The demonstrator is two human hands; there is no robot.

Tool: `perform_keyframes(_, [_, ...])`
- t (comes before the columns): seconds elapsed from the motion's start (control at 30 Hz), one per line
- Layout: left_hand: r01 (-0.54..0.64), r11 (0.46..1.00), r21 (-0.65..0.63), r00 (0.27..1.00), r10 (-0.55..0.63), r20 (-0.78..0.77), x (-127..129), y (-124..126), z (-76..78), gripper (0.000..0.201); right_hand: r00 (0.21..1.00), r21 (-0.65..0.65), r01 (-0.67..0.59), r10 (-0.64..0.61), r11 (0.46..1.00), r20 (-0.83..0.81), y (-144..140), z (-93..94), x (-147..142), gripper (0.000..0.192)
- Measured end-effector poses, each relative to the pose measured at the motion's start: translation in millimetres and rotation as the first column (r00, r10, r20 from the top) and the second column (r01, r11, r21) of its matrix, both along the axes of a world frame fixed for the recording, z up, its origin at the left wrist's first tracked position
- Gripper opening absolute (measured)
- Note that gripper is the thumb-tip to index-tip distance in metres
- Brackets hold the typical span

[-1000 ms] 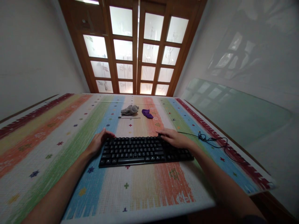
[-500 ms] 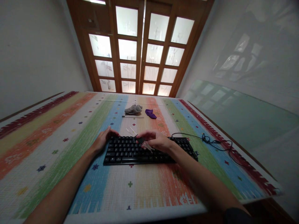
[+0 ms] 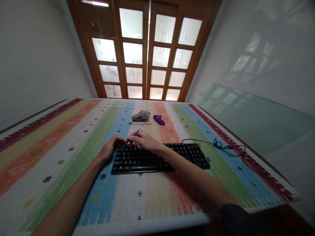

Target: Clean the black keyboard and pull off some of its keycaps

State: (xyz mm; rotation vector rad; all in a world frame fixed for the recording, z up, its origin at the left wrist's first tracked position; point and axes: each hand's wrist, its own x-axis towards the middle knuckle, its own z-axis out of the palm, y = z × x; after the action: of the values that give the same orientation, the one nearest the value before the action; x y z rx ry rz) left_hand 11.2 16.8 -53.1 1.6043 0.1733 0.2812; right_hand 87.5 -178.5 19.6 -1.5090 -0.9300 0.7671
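Under the right hand [image 3: 144, 142], which pinches a dark tool [image 3: 136, 132], the keyboard [image 3: 146, 162] is lettered too small to read. The left hand [image 3: 109, 148] touches its edge, grip unclear.

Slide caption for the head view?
Left hand at the left end of a black keyboard; right hand above it, holding a slim object.

A crumpled grey cloth [image 3: 141, 115] lies on a multicoloured striped cover [image 3: 61, 141], with a purple cloth [image 3: 159, 120] near its right and a thin rod [image 3: 141, 123] just in front. Wooden doors [image 3: 151, 49] with pale panes stand behind; a greenish sheet [image 3: 236, 111] stands along the right-hand wall [image 3: 209, 59].
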Motion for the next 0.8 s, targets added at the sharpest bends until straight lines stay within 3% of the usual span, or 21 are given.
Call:
perform_keyframes(0.23, [-0.089,0.983,0.159,0.996,0.089,0.004,-4.0,7.8,10.4,0.064,0.928,-0.116,0.082,-0.033,0.99,0.372,25.9,5.9,-3.0,0.029])
perform_keyframes(0.43, [-0.112,0.982,0.154,0.993,0.114,-0.002,-3.5,9.8,15.8,0.06,0.793,-0.141,0.109,-0.001,0.984,0.61,34.7,12.6,-5.2,0.031])
perform_keyframes(0.53, [-0.106,0.983,0.147,0.994,0.108,-0.005,-4.7,7.5,17.6,0.06,0.779,-0.169,0.106,0.024,0.98,0.627,34.5,11.4,-3.9,0.03])
perform_keyframes(0.8, [-0.095,0.979,0.182,0.992,0.109,-0.065,-8.8,6.0,20.0,0.059,0.855,-0.171,0.049,0.047,0.984,0.517,30.7,5.6,2.3,0.021])
